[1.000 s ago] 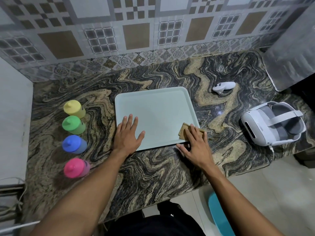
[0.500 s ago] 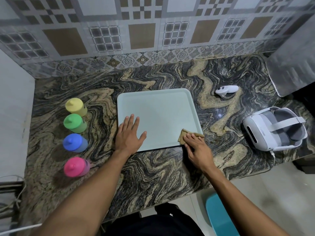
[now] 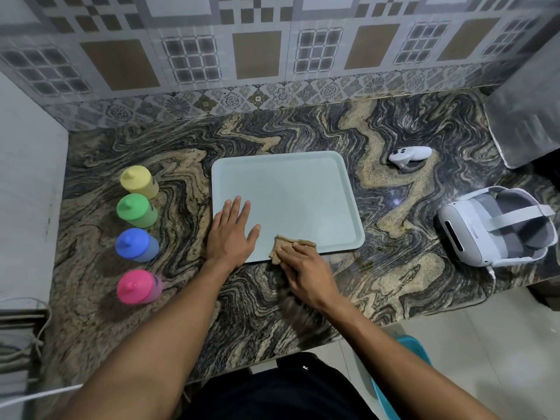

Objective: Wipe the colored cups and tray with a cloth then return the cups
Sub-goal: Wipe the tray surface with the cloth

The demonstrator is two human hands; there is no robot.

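A pale mint rectangular tray point(image 3: 291, 195) with rounded corners and a raised rim lies flat at the centre of the frame on the bench. A small folded tan cloth point(image 3: 280, 242) sits on the tray's lower edge, partly under the right hand point(image 3: 306, 269), which presses on it. Left of the tray, well apart from it, four cups stand in a column: yellow cup point(image 3: 138, 180) uppermost, then green cup point(image 3: 136, 210), blue cup point(image 3: 135, 244) and pink cup point(image 3: 136, 286).

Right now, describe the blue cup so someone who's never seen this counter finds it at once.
Find the pale green rectangular tray on the swirled stone counter. Left of it, four cups stand in a line from wall to front edge. The blue plastic cup is third from the wall, between the green plastic cup and the pink plastic cup.
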